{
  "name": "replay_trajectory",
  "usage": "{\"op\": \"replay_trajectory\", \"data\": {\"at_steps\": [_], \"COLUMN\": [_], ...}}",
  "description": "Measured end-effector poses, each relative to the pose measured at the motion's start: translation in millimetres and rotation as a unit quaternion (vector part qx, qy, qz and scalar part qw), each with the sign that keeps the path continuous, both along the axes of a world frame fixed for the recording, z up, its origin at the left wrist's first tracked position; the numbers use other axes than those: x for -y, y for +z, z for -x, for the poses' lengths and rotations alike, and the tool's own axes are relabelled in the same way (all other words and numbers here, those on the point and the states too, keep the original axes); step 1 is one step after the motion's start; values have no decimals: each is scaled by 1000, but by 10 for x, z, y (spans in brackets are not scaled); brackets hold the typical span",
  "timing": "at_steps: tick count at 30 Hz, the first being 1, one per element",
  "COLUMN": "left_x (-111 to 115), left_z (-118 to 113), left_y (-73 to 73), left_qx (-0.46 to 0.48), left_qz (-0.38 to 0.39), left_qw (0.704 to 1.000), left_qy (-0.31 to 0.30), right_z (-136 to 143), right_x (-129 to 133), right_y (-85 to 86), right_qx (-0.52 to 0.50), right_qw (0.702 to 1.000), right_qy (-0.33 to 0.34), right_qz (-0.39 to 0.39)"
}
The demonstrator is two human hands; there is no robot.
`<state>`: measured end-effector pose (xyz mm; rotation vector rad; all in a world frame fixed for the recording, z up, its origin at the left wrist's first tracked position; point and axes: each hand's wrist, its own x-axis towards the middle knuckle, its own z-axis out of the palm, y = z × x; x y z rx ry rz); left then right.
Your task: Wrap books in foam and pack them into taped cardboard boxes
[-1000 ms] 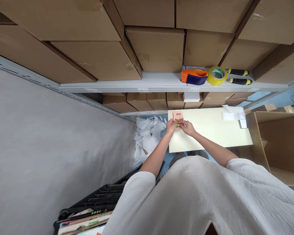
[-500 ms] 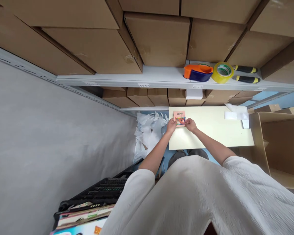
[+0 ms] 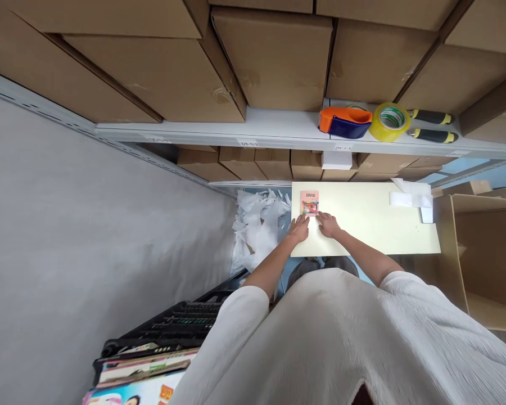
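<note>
On the desk (image 3: 375, 236), close to its left edge, a pink booklet (image 3: 310, 203) lay ungripped; the left hand (image 3: 299, 229) and right hand (image 3: 329, 225), loosely spread toward the desk's near edge, grasped nothing. A stray leftward nudge risked sending it off.

My left hand (image 3: 299, 228) and right hand (image 3: 329, 226) have released the pink booklet (image 3: 310, 203), flattening out by its near edge.
</note>
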<state>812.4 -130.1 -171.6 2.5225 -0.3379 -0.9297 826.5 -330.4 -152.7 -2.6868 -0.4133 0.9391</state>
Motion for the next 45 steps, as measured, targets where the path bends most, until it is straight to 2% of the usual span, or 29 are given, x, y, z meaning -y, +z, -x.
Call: {"op": "replay_trajectory", "data": {"at_steps": [3, 6, 14, 19, 22, 24, 27, 32, 36, 39, 42, 45], "left_x": [-33, -77, -253, -260, -242, -242, -246, -148, 46, 214, 362, 481], "left_z": [-15, -86, -366, -390, -336, -290, -226, -148, -97, -53, -4, 37], "left_y": [-38, -64, -103, -63, -13, 29, 108, 243, 305, 334, 367, 400], "left_qx": [4, -2, -5, 3, 26, 31, 31, 32, 38, 46, 54, 64], "left_qz": [1, -4, -1, -14, -20, -13, -6, 6, 19, 30, 29, 32], "left_qw": [1000, 1000, 1000, 1000, 999, 999, 1000, 999, 999, 998, 998, 997], "left_qy": [-3, 2, -1, -16, -6, 3, 1, -10, -12, -3, 9, 15], "right_z": [-37, -143, -358, -331, -298, -292, -320, -527, -909, -1285, -1664, -1984], "right_x": [-3, -48, -194, -229, -110, 71, 503, 1433, 2102, 2481, 2737, 2877], "right_y": [-29, -70, -112, -20, 108, 235, 503, 1144, 1722, 2079, 2302, 2397], "right_qx": [-21, -38, -40, -41, -7, 34, 128, 320, 439, 471, 472, 456], "right_qw": [998, 995, 995, 996, 998, 997, 985, 930, 873, 853, 856, 870], "right_qy": [40, 39, 7, -9, -34, -63, -115, -174, -203, -215, -202, -180], "right_qz": [52, 85, 87, 78, 55, 34, -4, -49, -63, -61, -62, -56]}}
